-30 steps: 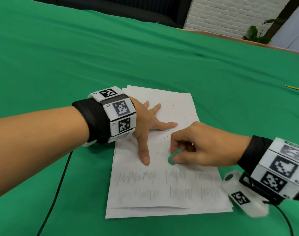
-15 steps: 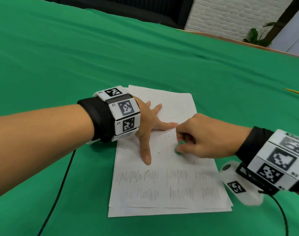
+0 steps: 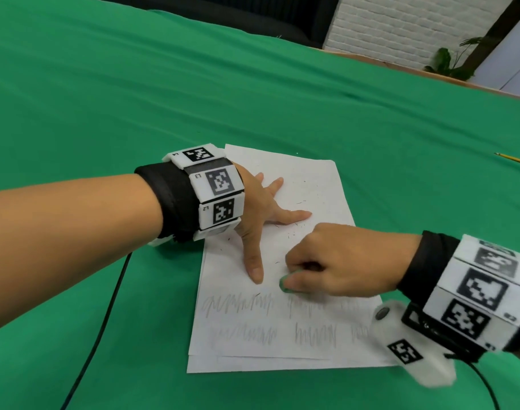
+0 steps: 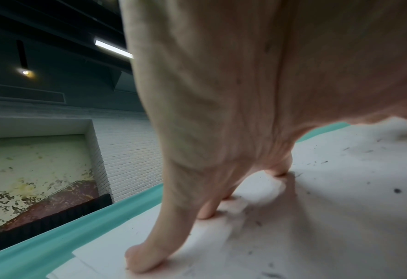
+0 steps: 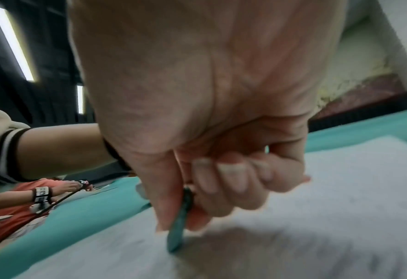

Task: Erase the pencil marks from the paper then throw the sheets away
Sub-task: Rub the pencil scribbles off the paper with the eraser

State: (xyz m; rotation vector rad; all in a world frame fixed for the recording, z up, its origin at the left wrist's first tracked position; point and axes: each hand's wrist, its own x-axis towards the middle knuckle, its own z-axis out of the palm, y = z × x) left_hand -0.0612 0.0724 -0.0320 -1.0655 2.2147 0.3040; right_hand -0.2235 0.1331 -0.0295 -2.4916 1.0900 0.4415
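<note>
1. Paper sheets: a small stack of white sheets lies flat on the green table cover, the lower sheets showing at the near edge.
2. Pencil marks: two rows of grey zigzag scribble cross the near part of the top sheet. The far part of the sheet carries only scattered dark crumbs.
3. Left hand: flat on the top sheet, fingers straight and spread, pressing the paper down. It holds nothing. In the left wrist view the fingertips bear on the paper near its edge.
4. Right hand: fingers curled, pinching a green eraser between thumb and fingers.
5. Eraser contact: in the right wrist view the eraser stands edge-down, its tip touching the paper. It sits just above the upper row of scribble, near the left thumb tip.
6. Wrist bands: each wrist carries a black strap with white marker blocks.
7. Pencil: a yellow pencil lies on the cover at the far right, well apart from the sheets.
</note>
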